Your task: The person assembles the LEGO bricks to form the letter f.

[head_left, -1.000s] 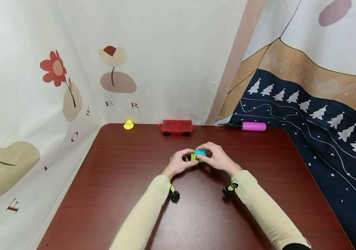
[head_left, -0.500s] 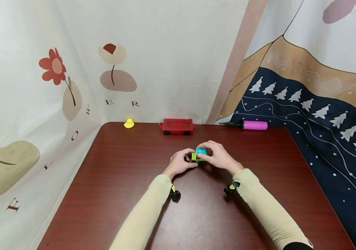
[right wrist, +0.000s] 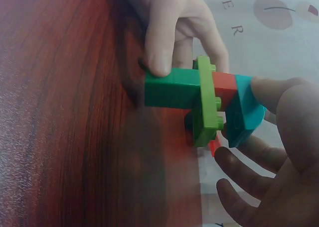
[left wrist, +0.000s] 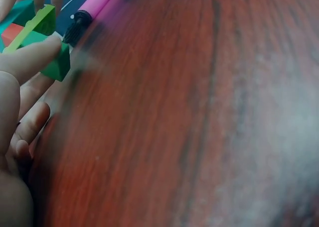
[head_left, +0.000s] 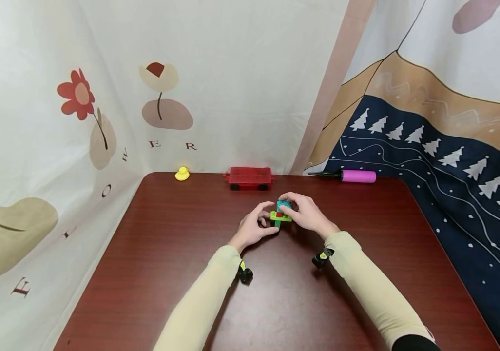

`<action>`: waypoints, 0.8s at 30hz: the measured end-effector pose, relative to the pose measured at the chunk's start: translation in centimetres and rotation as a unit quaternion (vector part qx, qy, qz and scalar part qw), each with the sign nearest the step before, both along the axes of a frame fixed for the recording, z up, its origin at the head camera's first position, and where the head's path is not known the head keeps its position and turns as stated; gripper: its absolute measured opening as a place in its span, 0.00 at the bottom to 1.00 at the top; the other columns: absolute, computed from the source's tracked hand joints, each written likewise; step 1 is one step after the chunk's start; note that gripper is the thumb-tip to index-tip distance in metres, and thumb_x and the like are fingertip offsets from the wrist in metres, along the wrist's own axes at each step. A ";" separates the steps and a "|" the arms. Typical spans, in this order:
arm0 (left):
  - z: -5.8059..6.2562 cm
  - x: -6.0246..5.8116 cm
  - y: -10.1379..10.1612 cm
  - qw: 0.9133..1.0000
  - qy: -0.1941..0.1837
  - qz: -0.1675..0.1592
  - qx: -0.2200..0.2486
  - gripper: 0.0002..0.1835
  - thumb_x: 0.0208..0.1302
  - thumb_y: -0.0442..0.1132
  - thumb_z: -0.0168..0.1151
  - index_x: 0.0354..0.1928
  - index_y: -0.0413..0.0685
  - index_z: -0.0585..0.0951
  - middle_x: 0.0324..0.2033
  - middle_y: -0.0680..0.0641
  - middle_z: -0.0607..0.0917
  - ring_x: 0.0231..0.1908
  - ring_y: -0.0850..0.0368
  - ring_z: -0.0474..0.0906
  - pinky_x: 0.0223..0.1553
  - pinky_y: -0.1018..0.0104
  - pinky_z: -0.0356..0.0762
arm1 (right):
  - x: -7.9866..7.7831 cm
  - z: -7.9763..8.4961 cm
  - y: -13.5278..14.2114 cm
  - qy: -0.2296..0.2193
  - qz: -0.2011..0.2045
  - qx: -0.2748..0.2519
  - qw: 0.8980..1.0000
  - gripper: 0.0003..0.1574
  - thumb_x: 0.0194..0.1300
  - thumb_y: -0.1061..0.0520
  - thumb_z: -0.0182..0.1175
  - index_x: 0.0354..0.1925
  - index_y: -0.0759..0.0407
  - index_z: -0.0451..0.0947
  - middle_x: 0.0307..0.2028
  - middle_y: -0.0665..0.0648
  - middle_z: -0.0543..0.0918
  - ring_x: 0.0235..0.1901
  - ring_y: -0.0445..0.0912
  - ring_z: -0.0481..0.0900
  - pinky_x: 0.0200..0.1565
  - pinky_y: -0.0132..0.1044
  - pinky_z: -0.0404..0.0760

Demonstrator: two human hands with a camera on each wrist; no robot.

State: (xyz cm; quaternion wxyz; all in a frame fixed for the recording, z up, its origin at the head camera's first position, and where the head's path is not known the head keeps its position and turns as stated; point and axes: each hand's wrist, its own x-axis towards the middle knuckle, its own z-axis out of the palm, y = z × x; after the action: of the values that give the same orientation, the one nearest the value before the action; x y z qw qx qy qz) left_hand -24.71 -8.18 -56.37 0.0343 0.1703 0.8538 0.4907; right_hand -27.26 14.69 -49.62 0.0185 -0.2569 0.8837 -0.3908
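Observation:
A small stack of toy building blocks stands between both hands. Its lowest piece is a green block [right wrist: 172,89], and across that lies a lime plate [right wrist: 205,110] with studs. On the plate a red block [right wrist: 225,87] meets a teal block [right wrist: 245,111] at the top. My left hand [head_left: 253,227] pinches the green block, its thumb on the near side and fingers behind. The thumb and fingers of my right hand [head_left: 306,213] grip the teal block. Whether the stack touches the table is unclear.
Along the back edge of the brown table [head_left: 180,229] sit a yellow toy duck [head_left: 182,173], a red toy wagon [head_left: 250,178] with black wheels and a pink pump [head_left: 358,176] with a black nozzle. Printed cloth [head_left: 241,97] hangs behind.
The stack has been turned more upright, so the red block and green block now show clearly. My right hand has risen slightly with the teal block; the left fingers have spread higher.

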 end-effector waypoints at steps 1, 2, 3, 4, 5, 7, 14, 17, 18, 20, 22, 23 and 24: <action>0.0 0.0 0.0 1.000 0.000 -0.003 0.001 0.40 0.62 0.51 0.79 0.73 0.72 0.70 0.47 0.57 0.87 0.38 0.62 0.80 0.49 0.56 0.76 | -0.1 -0.1 0.0 -0.002 -0.004 0.000 1.000 0.15 0.77 0.50 0.64 0.57 0.51 0.82 0.45 0.52 0.86 0.43 0.49 0.79 0.47 0.45 0.79; 0.0 0.0 -0.1 1.000 -0.001 -0.006 0.001 0.40 0.61 0.51 0.79 0.73 0.72 0.70 0.47 0.58 0.87 0.38 0.61 0.80 0.49 0.57 0.76 | -0.2 -0.2 0.0 -0.005 -0.009 0.001 1.000 0.15 0.77 0.49 0.64 0.57 0.51 0.82 0.45 0.52 0.86 0.44 0.49 0.79 0.47 0.46 0.79; 0.0 0.1 -0.1 1.000 -0.001 -0.010 0.000 0.41 0.61 0.51 0.79 0.74 0.72 0.69 0.47 0.58 0.87 0.39 0.61 0.80 0.48 0.57 0.76 | -0.2 -0.2 0.0 -0.009 -0.012 0.003 1.000 0.15 0.77 0.49 0.63 0.57 0.51 0.82 0.45 0.52 0.86 0.44 0.49 0.80 0.48 0.46 0.79; 0.1 0.1 -0.1 1.000 -0.002 -0.014 -0.002 0.42 0.60 0.52 0.80 0.74 0.73 0.69 0.47 0.58 0.86 0.39 0.61 0.80 0.48 0.57 0.76 | -0.4 -0.3 0.0 -0.013 -0.015 0.004 1.000 0.15 0.78 0.49 0.63 0.57 0.51 0.82 0.45 0.53 0.87 0.45 0.50 0.80 0.49 0.47 0.79; 0.1 0.1 -0.1 1.000 -0.005 -0.016 -0.005 0.43 0.59 0.52 0.80 0.74 0.73 0.68 0.47 0.58 0.86 0.40 0.61 0.80 0.48 0.57 0.76 | -0.4 -0.4 0.0 -0.018 -0.016 0.005 1.000 0.16 0.78 0.48 0.62 0.58 0.52 0.82 0.46 0.53 0.87 0.46 0.50 0.81 0.50 0.48 0.80; 0.2 0.1 -0.2 1.000 -0.011 -0.020 -0.013 0.46 0.57 0.52 0.82 0.75 0.75 0.67 0.47 0.59 0.86 0.40 0.61 0.79 0.48 0.57 0.74 | -0.6 -0.5 -0.1 -0.028 -0.020 0.010 0.999 0.17 0.78 0.48 0.62 0.58 0.53 0.82 0.47 0.54 0.87 0.48 0.51 0.82 0.52 0.50 0.80; 0.2 0.0 -0.1 0.998 -0.011 -0.030 -0.052 0.52 0.52 0.53 0.85 0.77 0.74 0.64 0.46 0.60 0.86 0.40 0.61 0.76 0.48 0.57 0.70 | -0.9 -0.8 -0.2 -0.049 -0.028 0.027 0.998 0.17 0.80 0.48 0.60 0.58 0.54 0.82 0.49 0.56 0.87 0.47 0.52 0.82 0.51 0.51 0.81; 0.2 0.0 0.0 0.997 -0.002 -0.024 -0.072 0.49 0.55 0.54 0.83 0.77 0.74 0.65 0.47 0.59 0.85 0.40 0.61 0.76 0.49 0.57 0.70 | -1.1 -1.1 -0.2 -0.056 -0.024 0.036 0.998 0.16 0.81 0.49 0.58 0.58 0.53 0.82 0.49 0.56 0.86 0.46 0.51 0.81 0.51 0.50 0.80; 0.2 0.0 0.1 0.997 0.003 -0.022 -0.078 0.49 0.56 0.55 0.82 0.77 0.74 0.66 0.48 0.59 0.85 0.40 0.62 0.76 0.49 0.57 0.70 | -1.1 -1.2 -0.3 -0.059 -0.022 0.037 0.997 0.16 0.81 0.49 0.57 0.58 0.53 0.82 0.49 0.56 0.86 0.46 0.51 0.80 0.52 0.50 0.80; 0.1 0.1 0.1 0.996 0.010 -0.018 -0.087 0.47 0.56 0.57 0.81 0.76 0.72 0.67 0.52 0.59 0.84 0.40 0.62 0.76 0.48 0.58 0.72 | -1.2 -1.3 -0.3 -0.064 -0.020 0.042 0.997 0.16 0.82 0.49 0.56 0.59 0.53 0.82 0.51 0.56 0.86 0.48 0.51 0.80 0.55 0.50 0.79; 0.1 0.2 0.2 0.995 0.018 -0.014 -0.094 0.47 0.55 0.59 0.81 0.76 0.71 0.68 0.55 0.59 0.82 0.40 0.62 0.76 0.47 0.59 0.73 | -1.3 -1.4 -0.4 -0.067 -0.016 0.045 0.997 0.17 0.83 0.50 0.53 0.59 0.55 0.82 0.52 0.57 0.86 0.49 0.52 0.80 0.58 0.52 0.78; 0.0 0.3 0.2 0.995 0.023 -0.012 -0.097 0.47 0.55 0.59 0.81 0.75 0.69 0.68 0.57 0.59 0.81 0.40 0.62 0.76 0.46 0.59 0.74 | -1.3 -1.4 -0.4 -0.070 -0.014 0.046 0.996 0.18 0.84 0.50 0.53 0.59 0.55 0.82 0.52 0.57 0.86 0.50 0.52 0.80 0.59 0.53 0.78; 0.0 0.3 0.2 0.994 0.028 -0.011 -0.100 0.47 0.55 0.60 0.81 0.75 0.68 0.69 0.58 0.59 0.79 0.40 0.63 0.76 0.46 0.60 0.74 | -1.3 -1.4 -0.4 -0.072 -0.012 0.048 0.996 0.19 0.84 0.50 0.52 0.60 0.56 0.82 0.53 0.58 0.86 0.52 0.53 0.80 0.61 0.54 0.77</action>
State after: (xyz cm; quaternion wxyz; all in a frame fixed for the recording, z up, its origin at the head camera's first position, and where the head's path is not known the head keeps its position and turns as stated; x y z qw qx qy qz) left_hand -24.44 -7.97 -56.39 0.0331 0.1891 0.8974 0.3972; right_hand -28.55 14.28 -51.06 0.0894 -0.2168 0.9007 -0.3657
